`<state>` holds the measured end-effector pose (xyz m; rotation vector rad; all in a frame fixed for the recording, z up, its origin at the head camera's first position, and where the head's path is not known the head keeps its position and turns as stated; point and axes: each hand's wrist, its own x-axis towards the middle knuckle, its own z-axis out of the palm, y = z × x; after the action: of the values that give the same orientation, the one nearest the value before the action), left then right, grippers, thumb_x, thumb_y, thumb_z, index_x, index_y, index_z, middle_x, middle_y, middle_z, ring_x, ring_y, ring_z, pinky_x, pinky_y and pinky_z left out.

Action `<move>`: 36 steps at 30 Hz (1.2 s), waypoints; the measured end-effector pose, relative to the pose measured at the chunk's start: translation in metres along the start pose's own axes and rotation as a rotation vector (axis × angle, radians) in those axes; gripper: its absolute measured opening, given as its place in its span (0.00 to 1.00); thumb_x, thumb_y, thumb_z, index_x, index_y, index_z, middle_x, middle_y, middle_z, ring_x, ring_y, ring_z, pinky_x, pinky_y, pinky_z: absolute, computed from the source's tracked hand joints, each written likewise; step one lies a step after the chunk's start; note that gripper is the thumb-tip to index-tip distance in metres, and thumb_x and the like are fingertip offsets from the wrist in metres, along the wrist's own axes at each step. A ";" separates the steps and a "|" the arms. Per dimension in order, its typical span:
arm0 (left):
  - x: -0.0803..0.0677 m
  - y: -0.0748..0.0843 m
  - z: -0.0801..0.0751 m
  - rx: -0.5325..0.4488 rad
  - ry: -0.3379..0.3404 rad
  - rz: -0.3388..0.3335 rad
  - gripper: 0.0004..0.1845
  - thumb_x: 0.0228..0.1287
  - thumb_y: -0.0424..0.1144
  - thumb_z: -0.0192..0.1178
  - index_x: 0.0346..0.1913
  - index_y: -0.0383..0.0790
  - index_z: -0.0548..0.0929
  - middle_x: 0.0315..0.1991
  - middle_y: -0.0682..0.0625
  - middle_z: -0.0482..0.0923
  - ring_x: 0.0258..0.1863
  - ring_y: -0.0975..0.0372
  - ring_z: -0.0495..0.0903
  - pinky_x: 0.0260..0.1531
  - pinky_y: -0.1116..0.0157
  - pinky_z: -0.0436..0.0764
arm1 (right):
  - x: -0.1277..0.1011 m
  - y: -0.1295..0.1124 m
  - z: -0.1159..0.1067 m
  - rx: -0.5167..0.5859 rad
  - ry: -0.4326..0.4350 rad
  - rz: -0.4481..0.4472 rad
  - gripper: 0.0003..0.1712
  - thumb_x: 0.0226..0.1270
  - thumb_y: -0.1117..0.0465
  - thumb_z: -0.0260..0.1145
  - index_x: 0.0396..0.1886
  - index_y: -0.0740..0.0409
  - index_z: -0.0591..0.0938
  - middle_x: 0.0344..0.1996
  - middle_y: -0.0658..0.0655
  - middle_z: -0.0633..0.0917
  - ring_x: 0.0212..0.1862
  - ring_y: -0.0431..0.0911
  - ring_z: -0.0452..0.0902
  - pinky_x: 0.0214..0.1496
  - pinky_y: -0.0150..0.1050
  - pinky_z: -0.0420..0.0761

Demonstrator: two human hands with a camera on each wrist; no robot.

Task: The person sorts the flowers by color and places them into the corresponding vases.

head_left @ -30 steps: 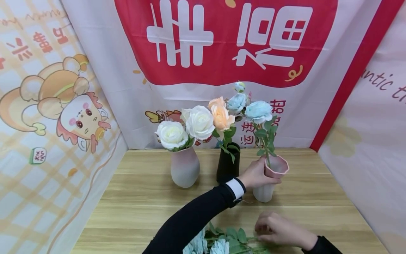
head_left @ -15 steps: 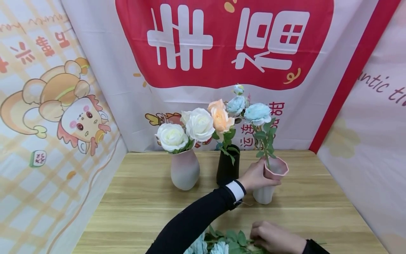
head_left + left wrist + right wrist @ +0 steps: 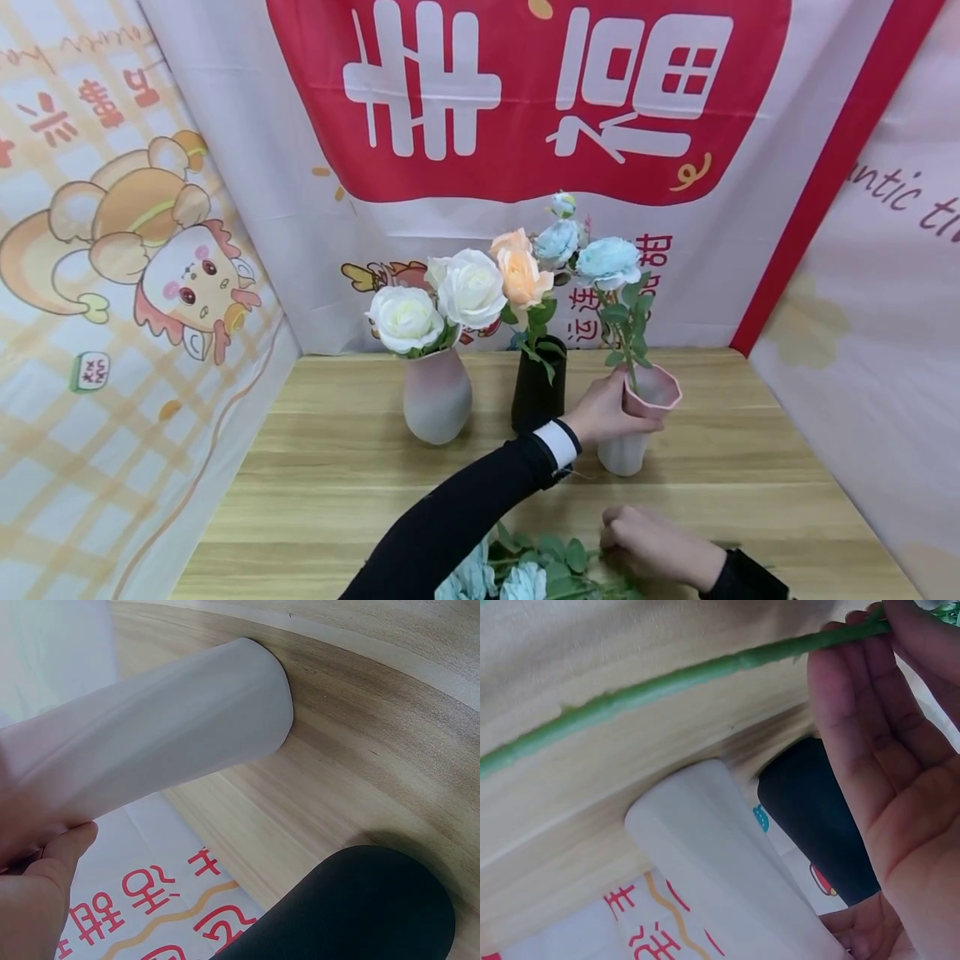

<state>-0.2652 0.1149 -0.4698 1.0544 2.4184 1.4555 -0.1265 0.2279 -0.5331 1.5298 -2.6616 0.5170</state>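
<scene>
My left hand (image 3: 606, 414) grips the pink-and-white vase (image 3: 622, 454) near its top, reaching in from its left. That vase holds a blue artificial flower (image 3: 609, 262) with a leafy stem. In the left wrist view, my thumb lies against the side of the vase (image 3: 187, 712). Closer to me, my right hand (image 3: 660, 546) is at the stem end of a bunch of blue artificial flowers (image 3: 523, 581) lying on the table. The right wrist view shows its thumb and fingers pinching a green flower stem (image 3: 697, 675); the bloom of that stem is not clear.
Left of the gripped vase stands a black vase (image 3: 538, 392) with peach roses (image 3: 523, 275). Further left, a rounded pink-grey vase (image 3: 437, 400) holds white roses (image 3: 472, 289). Printed cloths (image 3: 810, 250) surround the wooden table (image 3: 315, 483) at the back and sides.
My right hand has moved slightly left onto the stems and now pinches one, its cut end showing beyond the wrist. My left hand stays on the vase.
</scene>
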 end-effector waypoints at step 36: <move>0.000 0.003 -0.002 0.034 0.000 -0.009 0.44 0.50 0.49 0.78 0.68 0.46 0.65 0.54 0.55 0.76 0.49 0.70 0.76 0.45 0.74 0.75 | 0.003 -0.007 -0.015 -0.517 0.144 -0.004 0.12 0.41 0.69 0.76 0.21 0.52 0.80 0.20 0.45 0.70 0.19 0.32 0.58 0.14 0.27 0.55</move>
<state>-0.2644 0.1139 -0.4668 1.0494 2.4527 1.4169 -0.1239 0.2264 -0.5168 1.2861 -2.4162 -0.0652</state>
